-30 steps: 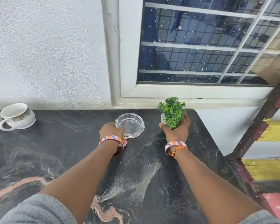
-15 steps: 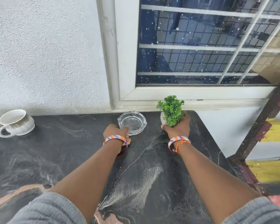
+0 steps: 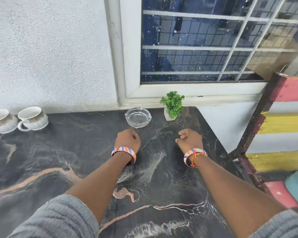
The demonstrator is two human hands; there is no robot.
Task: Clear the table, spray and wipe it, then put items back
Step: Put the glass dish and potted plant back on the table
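A clear glass ashtray (image 3: 138, 117) sits at the far edge of the black marble table (image 3: 67, 152), under the window. To its right a small green plant in a white pot (image 3: 172, 107) stands upright. My left hand (image 3: 127, 140) hovers just in front of the ashtray, apart from it, fingers curled with nothing in them. Empty as well, my right hand (image 3: 189, 140) has its fingers curled and is below the plant, clear of the pot.
Two white patterned cups (image 3: 33, 118) stand at the far left by the wall. A painted wooden bench or rail (image 3: 280, 127) in red and yellow runs along the table's right side. The window frame (image 3: 193, 93) lies just behind the plant.
Both hands let go, the left of the ashtray and the right of the plant pot, and drew back toward me. Ashtray and plant now rest at the table's far edge.
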